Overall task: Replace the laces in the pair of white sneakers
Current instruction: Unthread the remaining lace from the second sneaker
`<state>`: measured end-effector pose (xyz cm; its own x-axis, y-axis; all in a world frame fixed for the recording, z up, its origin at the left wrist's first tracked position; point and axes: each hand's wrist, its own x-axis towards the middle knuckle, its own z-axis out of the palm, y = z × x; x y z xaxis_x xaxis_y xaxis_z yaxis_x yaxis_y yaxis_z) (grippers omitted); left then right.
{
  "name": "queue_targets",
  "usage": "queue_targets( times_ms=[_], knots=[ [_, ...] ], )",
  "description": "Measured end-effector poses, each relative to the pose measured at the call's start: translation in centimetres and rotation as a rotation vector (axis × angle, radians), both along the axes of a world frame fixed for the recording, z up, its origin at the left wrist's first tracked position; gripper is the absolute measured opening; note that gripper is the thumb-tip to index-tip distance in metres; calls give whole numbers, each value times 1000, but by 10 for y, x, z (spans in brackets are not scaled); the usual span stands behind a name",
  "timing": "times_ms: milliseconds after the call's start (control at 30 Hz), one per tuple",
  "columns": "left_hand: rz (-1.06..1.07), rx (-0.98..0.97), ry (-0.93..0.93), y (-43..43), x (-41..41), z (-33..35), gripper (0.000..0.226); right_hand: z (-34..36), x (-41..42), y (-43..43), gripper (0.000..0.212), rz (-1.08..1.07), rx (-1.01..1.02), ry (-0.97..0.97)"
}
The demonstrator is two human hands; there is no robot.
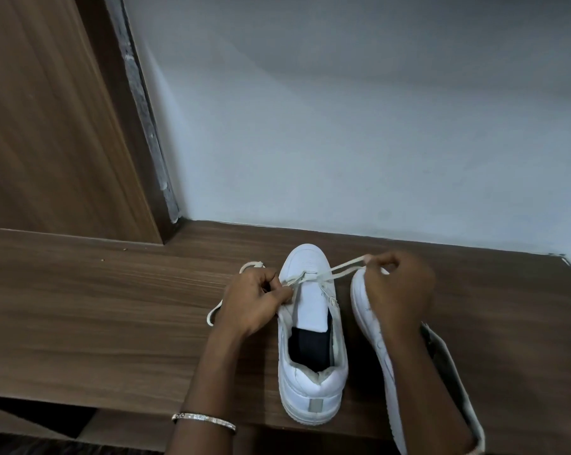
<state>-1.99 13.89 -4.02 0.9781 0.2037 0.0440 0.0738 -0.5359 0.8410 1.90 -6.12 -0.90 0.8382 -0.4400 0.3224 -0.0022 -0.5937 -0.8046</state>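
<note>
Two white sneakers stand on a brown wooden table [113,323]. The left sneaker [310,382] is upright, toe pointing away, with its tongue bare and a white lace [340,269] threaded only through the eyelets nearest the toe. My left hand [251,300] pinches the lace's left end at the shoe's left side; the slack loops on the table behind it. My right hand [399,287] pinches the lace's right end, stretched taut up and to the right. The right sneaker [386,356] lies under my right forearm, mostly hidden.
A pale wall [343,126] rises right behind the table. A wooden panel [48,126] stands at the back left. The table's front edge runs just below the left sneaker's heel. A metal bangle [205,420] circles my left wrist.
</note>
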Motion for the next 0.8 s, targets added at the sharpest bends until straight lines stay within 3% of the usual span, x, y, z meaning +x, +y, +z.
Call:
queue_targets(
  times_ms=[100,133,233,300,367,600,800],
  knots=[
    [0,18,9,-1,0,1,18,4,3,-14,4,-71,-89,63],
    [7,24,12,-2,0,2,18,4,1,-12,11,-55,-167,74],
    [25,32,21,-3,0,3,18,2,-5,7,19,197,-319,9],
    [15,21,22,-3,0,3,19,1,-10,24,17,413,-400,77],
    [6,14,10,-2,-1,3,20,-3,-15,38,18,495,-504,185],
    [-4,26,-11,-3,0,2,19,-13,-22,53,15,408,-654,176],
    [-4,22,-3,-2,0,3,20,-15,-25,57,3,282,-598,95]
  ],
)
